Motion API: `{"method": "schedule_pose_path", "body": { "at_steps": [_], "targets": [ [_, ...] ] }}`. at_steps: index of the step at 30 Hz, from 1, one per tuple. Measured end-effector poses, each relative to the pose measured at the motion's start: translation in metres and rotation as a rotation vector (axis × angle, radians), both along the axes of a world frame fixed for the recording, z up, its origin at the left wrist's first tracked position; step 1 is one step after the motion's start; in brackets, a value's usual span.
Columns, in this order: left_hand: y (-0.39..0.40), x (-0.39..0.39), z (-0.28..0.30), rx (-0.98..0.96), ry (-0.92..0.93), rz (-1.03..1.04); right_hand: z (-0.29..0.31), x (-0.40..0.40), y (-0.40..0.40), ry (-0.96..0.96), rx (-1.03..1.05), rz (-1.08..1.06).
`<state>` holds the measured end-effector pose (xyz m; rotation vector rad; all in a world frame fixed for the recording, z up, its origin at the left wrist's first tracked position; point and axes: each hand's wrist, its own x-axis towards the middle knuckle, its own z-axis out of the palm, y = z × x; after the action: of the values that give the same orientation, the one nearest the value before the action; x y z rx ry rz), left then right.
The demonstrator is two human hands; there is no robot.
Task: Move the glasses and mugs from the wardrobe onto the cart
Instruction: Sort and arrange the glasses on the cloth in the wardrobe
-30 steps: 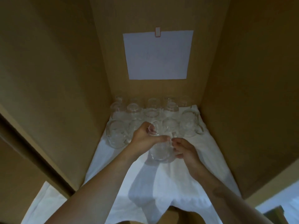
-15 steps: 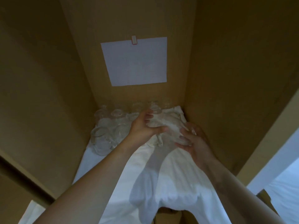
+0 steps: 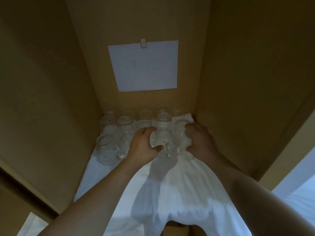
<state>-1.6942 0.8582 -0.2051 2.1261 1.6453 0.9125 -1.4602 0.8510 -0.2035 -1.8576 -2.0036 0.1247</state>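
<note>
Several clear glass mugs and glasses stand in rows at the back of the wardrobe shelf on a white cloth (image 3: pixel 179 188). My left hand (image 3: pixel 144 145) grips a clear mug (image 3: pixel 162 138) from its left side, its handle pointing toward me. My right hand (image 3: pixel 198 140) curls round a second clear mug (image 3: pixel 181 137) at the right end of the row, beside the wardrobe's right wall. Another mug (image 3: pixel 106 149) stands alone at the front left. The cart is out of view.
Brown wardrobe walls close in at left, right and back. A white paper sheet (image 3: pixel 144 65) is taped to the back wall. The cloth hangs over the shelf's front edge. A pale surface (image 3: pixel 298 193) shows outside at lower right.
Both hands moved back from the shelf's middle to the mug row. The right hand shifted right and closed round the mug at the right end; the left hand keeps its mug.
</note>
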Motion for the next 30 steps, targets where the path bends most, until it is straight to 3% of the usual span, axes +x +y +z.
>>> {"method": "schedule_pose_path", "body": {
  "at_steps": [3,20,30],
  "targets": [
    [-0.001,-0.001,-0.001,0.008,0.02,-0.011,-0.007,-0.003,0.006,-0.086,-0.007,0.006],
    [-0.003,0.004,0.009,-0.003,0.076,-0.002,-0.017,0.005,0.015,-0.141,-0.185,0.066],
    [-0.019,0.008,0.022,0.011,0.136,0.054,0.001,-0.022,-0.015,-0.167,-0.049,0.118]
  ]
}}
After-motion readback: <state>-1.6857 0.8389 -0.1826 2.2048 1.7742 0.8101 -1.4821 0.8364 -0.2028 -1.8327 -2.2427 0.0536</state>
